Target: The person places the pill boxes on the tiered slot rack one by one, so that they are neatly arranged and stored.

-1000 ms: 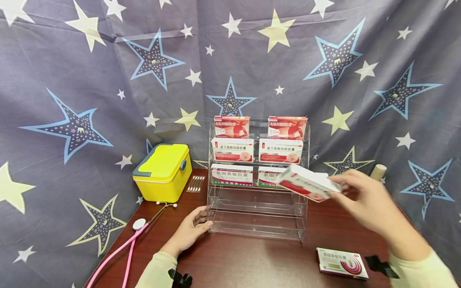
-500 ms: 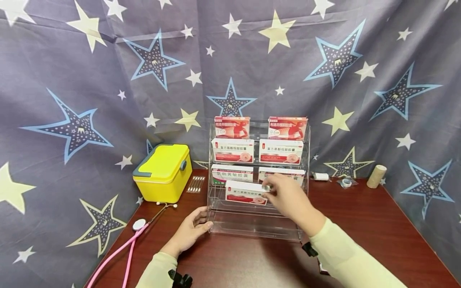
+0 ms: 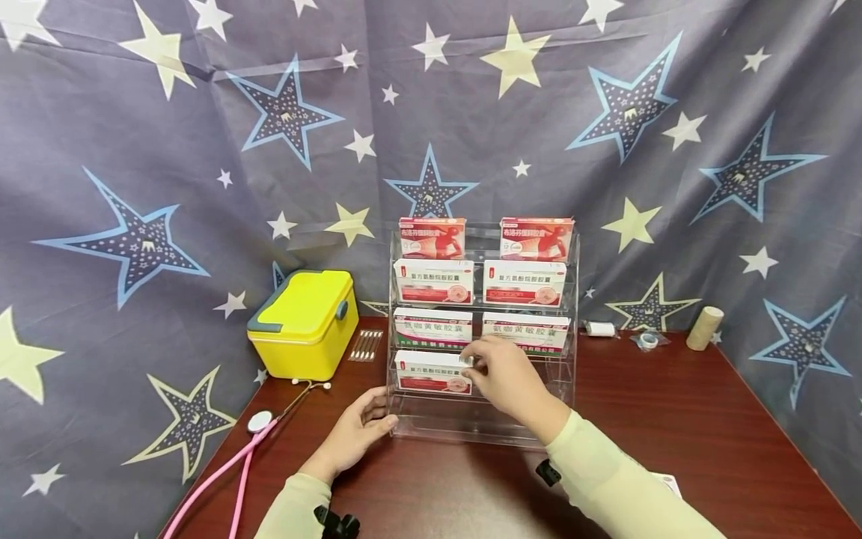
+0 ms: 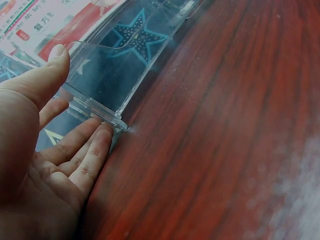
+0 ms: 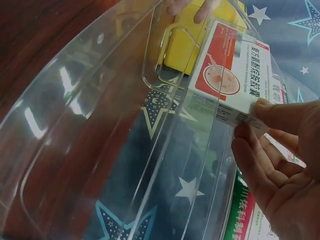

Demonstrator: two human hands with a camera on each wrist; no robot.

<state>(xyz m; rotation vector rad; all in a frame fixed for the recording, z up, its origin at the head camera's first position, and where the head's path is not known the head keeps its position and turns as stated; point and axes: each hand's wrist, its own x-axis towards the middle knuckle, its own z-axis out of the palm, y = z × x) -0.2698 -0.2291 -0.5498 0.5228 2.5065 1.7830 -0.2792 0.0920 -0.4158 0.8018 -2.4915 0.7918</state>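
Observation:
A clear tiered display rack (image 3: 465,428) stands on the table with medicine boxes on its upper tiers. My right hand (image 3: 508,382) pinches the right end of a white and red medicine box (image 3: 424,374), which sits at the left of the fourth tier down. In the right wrist view, thumb and fingers grip the end of this medicine box (image 5: 225,75) behind the clear front lip. At the rack's lower left side, my left hand (image 3: 353,434) holds the edge. The left wrist view shows its thumb over the front and its fingertips (image 4: 102,131) at the bottom corner.
A yellow case (image 3: 303,326), a cotton swab pack (image 3: 367,344) and a pink stethoscope (image 3: 218,468) lie left of the rack. Back right are a white roll (image 3: 599,329), a bagged tape roll (image 3: 649,341) and a beige roll (image 3: 705,329). Another box (image 3: 668,483) shows partly beside the right sleeve.
My right hand has brought the white and red box from the right of the rack leftward and down into the fourth tier. The left hand has stayed at the rack's edge.

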